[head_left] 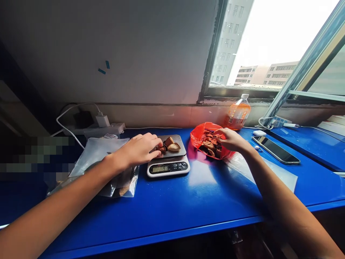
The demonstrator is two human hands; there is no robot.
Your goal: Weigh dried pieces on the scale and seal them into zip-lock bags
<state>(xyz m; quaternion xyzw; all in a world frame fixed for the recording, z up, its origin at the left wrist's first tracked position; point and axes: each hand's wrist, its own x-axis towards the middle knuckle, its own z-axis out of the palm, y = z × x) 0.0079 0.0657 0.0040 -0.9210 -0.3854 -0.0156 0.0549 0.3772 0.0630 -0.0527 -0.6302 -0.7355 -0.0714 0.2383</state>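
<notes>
A white kitchen scale point(168, 169) with a metal plate point(178, 141) stands on the blue table, its display lit. Several brown dried mushrooms point(174, 147) lie on the plate. My left hand point(141, 147) reaches over the plate's left edge, thumb and fingers around a dark dried mushroom point(162, 148). To the right is an opened red plastic bag point(198, 136) full of dried mushroom pieces point(210, 144). My right hand point(231, 139) is at the bag's right side, fingers bent and apart over the pieces; its fingertips are partly hidden.
Clear plastic bags point(94, 154) lie left of the scale, near a power strip point(115, 128) with a white charger. A flat clear bag point(277, 172) lies under my right forearm. Farther right are a phone point(277, 149), earbuds with a case point(259, 133) and an orange drink bottle point(238, 113).
</notes>
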